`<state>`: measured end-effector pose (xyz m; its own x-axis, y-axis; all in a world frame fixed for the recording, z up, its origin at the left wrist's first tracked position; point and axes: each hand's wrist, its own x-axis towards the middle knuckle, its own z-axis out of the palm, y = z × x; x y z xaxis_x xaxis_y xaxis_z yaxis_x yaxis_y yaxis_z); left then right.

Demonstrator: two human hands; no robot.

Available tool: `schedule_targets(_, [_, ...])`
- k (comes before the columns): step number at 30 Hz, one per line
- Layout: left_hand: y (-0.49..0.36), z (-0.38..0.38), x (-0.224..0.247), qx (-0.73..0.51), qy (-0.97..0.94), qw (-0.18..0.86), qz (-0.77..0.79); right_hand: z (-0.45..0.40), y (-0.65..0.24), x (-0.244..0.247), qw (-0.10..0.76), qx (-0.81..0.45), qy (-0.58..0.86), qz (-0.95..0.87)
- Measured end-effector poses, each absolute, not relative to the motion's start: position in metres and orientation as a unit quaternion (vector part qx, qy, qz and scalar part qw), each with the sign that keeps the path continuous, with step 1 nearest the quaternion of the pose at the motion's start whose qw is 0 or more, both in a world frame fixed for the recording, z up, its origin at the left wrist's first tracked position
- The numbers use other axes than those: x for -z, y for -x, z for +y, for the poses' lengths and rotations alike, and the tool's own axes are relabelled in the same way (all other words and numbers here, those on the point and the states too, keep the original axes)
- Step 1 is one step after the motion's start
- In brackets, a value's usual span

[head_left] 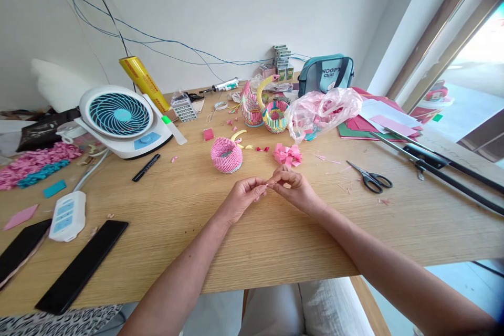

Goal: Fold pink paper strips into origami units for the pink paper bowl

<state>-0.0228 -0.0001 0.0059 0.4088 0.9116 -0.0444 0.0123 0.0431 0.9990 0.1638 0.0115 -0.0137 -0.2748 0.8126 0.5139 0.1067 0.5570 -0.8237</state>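
Above the wooden table (165, 210), my left hand (244, 198) and my right hand (292, 189) meet at their fingertips. Both are closed in a pinch around a small pale piece that looks like pink paper, mostly hidden by the fingers. Just behind my right hand lies a pile of pink paper strips (287, 154). A round pink woven paper basket (227, 155) sits behind and left of my left hand, with a curved yellow piece (238, 135) at its back. Small yellow and red folded bits (262, 149) lie between the basket and the pile.
Scissors (372, 177) lie at the right, near a black-handled metal tool (429, 160). Finished-looking paper baskets (275, 115) and a plastic bag (323, 110) stand behind. At the left are a fan (120, 115), a black marker (146, 167) and a power strip (67, 216).
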Motion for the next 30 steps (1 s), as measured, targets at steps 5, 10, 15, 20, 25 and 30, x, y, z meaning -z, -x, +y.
schedule_targets(5, [0.022,0.001,-0.004,-0.378,-0.588,0.594,0.398,0.007,-0.166,0.005,0.496,-0.304,0.327,-0.745])
schedule_targets(10, [0.022,-0.001,-0.005,-0.375,-0.574,0.613,0.393,0.007,-0.165,0.006,0.502,-0.315,0.32,-0.74])
schedule_targets(15, [0.022,-0.001,-0.006,-0.363,-0.59,0.605,0.392,0.006,-0.164,0.01,0.497,-0.308,0.306,-0.751])
schedule_targets(20, [0.022,0.002,-0.004,-0.361,-0.62,0.561,0.414,0.013,-0.168,0.011,0.472,-0.287,0.305,-0.776])
schedule_targets(25, [0.031,0.014,0.002,-0.355,-0.698,0.37,0.501,0.046,-0.198,0.021,0.505,-0.148,0.465,-0.712])
schedule_targets(30, [0.044,0.026,0.011,-0.351,-0.74,0.221,0.529,0.066,-0.215,0.034,0.431,-0.015,0.518,-0.739])
